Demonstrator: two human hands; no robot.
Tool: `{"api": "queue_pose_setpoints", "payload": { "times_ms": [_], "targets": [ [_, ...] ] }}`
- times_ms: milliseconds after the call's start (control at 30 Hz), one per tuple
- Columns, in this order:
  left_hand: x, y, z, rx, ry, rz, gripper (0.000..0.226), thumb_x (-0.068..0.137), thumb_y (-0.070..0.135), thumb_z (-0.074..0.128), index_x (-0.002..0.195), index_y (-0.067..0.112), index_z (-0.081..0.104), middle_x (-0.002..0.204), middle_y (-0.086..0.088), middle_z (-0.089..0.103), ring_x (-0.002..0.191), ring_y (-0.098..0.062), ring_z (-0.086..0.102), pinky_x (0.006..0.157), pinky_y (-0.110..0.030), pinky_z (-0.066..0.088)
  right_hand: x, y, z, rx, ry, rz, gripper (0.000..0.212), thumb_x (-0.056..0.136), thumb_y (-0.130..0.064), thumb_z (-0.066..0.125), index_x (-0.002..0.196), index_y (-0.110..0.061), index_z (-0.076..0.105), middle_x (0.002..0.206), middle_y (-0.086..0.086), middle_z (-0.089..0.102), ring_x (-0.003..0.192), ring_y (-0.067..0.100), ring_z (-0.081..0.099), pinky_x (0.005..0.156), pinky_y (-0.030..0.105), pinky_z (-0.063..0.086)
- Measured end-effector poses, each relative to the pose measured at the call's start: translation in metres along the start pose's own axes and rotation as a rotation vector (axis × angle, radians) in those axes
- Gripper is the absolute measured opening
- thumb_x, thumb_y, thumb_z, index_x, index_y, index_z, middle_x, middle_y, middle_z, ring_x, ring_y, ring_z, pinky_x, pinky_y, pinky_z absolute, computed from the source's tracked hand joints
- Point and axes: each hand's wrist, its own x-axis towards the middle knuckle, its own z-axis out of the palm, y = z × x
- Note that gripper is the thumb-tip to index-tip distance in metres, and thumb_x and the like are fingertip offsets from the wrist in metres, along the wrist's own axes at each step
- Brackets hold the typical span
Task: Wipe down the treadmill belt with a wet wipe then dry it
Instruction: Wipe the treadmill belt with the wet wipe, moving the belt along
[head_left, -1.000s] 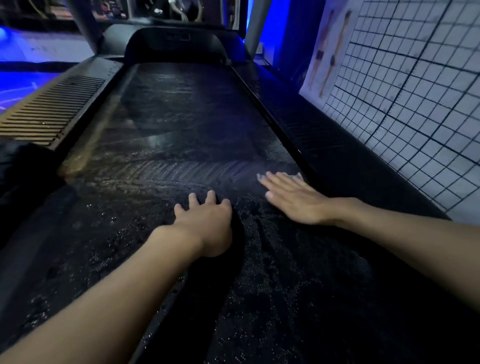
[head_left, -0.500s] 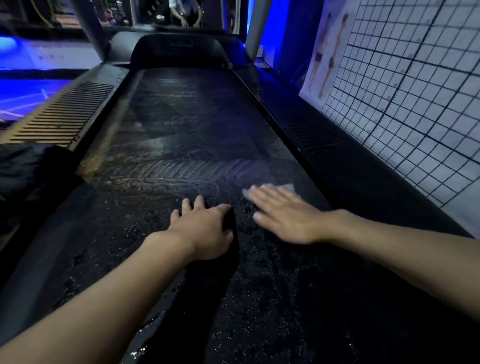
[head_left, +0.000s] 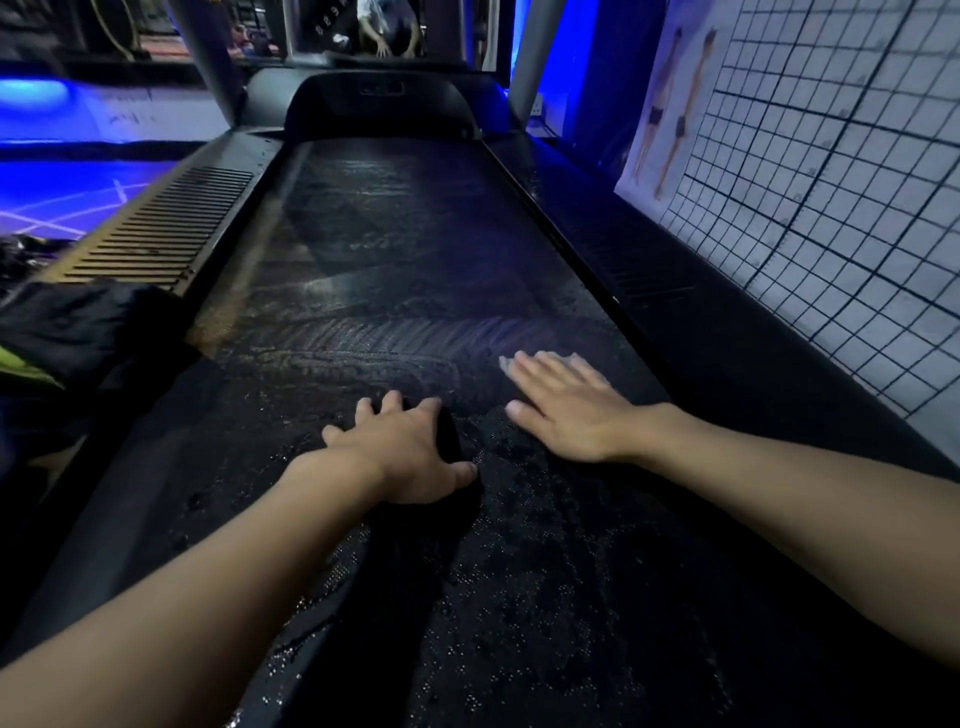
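The black treadmill belt (head_left: 395, 270) runs away from me, glistening wet with streaky wipe marks across its middle. My right hand (head_left: 563, 408) lies flat, palm down, on a pale wet wipe (head_left: 582, 359) near the belt's right edge. Only the wipe's edge shows past my fingertips. My left hand (head_left: 402, 452) rests palm down on the belt's middle, fingers spread. A dark patch lies beside its thumb; I cannot tell whether it is shadow or cloth.
A ribbed side rail (head_left: 156, 228) borders the belt on the left, a black rail (head_left: 727, 338) on the right. Dark fabric (head_left: 78, 332) lies over the left rail. The motor hood (head_left: 379, 104) closes the far end. A gridded wall chart (head_left: 831, 182) stands at right.
My right hand slid with the wipe a little leftward, away from the belt's right edge. My left hand stayed put. The view tilted slightly.
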Motion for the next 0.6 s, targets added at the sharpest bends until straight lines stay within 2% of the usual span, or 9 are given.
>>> {"api": "queue_pose_setpoints", "payload": {
  "times_ms": [100,133,267,333,400,433,533,600],
  "targets": [
    [0.002,-0.005,-0.002,0.007,-0.009,-0.005,0.094,0.076,0.071,0.059,0.149,0.023,0.025,0.161,-0.001,0.009,0.149,-0.027,0.007,0.114,-0.060,0.020,-0.014,-0.024,0.012,0.015,-0.030,-0.237,0.061,0.104,-0.054,0.013,0.157,-0.034,-0.009,0.164,-0.014,-0.013,0.149,0.004,-0.017,0.121,0.035,-0.013],
    [0.002,-0.007,-0.003,0.005,-0.010,-0.008,0.092,0.076,0.070,0.060,0.149,0.024,0.027,0.161,-0.002,0.009,0.149,-0.027,0.006,0.114,-0.059,0.020,-0.012,-0.022,0.010,0.039,-0.034,-0.262,0.059,0.105,-0.052,0.013,0.157,-0.035,-0.007,0.164,-0.015,-0.013,0.149,0.003,-0.017,0.121,0.034,-0.013],
    [-0.004,-0.012,-0.006,-0.035,-0.059,-0.106,0.095,0.071,0.078,0.060,0.149,0.044,0.018,0.162,-0.013,-0.001,0.147,-0.043,-0.001,0.111,-0.066,0.016,0.014,-0.016,0.000,0.030,-0.002,-0.027,0.059,0.104,-0.054,0.010,0.157,-0.035,-0.008,0.166,-0.009,-0.011,0.151,0.008,-0.015,0.122,0.039,-0.012],
    [-0.005,-0.016,-0.005,-0.020,-0.067,-0.103,0.094,0.072,0.078,0.057,0.149,0.049,0.013,0.162,-0.013,0.003,0.147,-0.043,0.003,0.111,-0.066,0.019,0.007,-0.032,0.006,0.000,-0.020,-0.161,0.062,0.103,-0.056,0.013,0.157,-0.034,-0.009,0.165,-0.011,-0.012,0.150,0.007,-0.015,0.122,0.041,-0.011],
    [-0.004,-0.023,-0.005,0.001,-0.040,-0.089,0.093,0.074,0.075,0.058,0.150,0.046,0.014,0.161,-0.009,0.011,0.146,-0.040,0.010,0.113,-0.062,0.021,-0.001,-0.039,0.007,0.021,-0.032,-0.285,0.060,0.105,-0.053,0.015,0.158,-0.033,-0.007,0.164,-0.013,-0.012,0.150,0.005,-0.015,0.122,0.036,-0.011],
    [-0.004,-0.026,-0.006,0.000,-0.026,-0.096,0.093,0.075,0.074,0.058,0.151,0.040,0.017,0.160,-0.006,0.014,0.146,-0.037,0.014,0.113,-0.060,0.022,0.003,-0.036,0.003,0.028,-0.035,-0.274,0.059,0.106,-0.051,0.015,0.158,-0.033,-0.006,0.165,-0.013,-0.012,0.150,0.005,-0.015,0.122,0.035,-0.011],
    [-0.005,-0.032,-0.007,0.005,0.018,-0.124,0.088,0.078,0.071,0.058,0.147,0.023,0.031,0.157,-0.005,0.021,0.144,-0.032,0.021,0.112,-0.055,0.023,0.023,-0.037,-0.005,0.023,-0.022,-0.082,0.060,0.105,-0.052,0.010,0.158,-0.032,-0.009,0.166,-0.008,-0.012,0.151,0.009,-0.016,0.122,0.039,-0.011],
    [-0.007,-0.036,-0.006,-0.008,0.009,-0.156,0.086,0.077,0.072,0.057,0.147,0.028,0.031,0.158,-0.012,0.018,0.145,-0.036,0.017,0.112,-0.055,0.022,0.019,-0.057,0.003,-0.009,-0.029,-0.213,0.062,0.103,-0.056,0.011,0.158,-0.033,-0.009,0.165,-0.010,-0.013,0.150,0.008,-0.016,0.122,0.041,-0.012]
  ]
}}
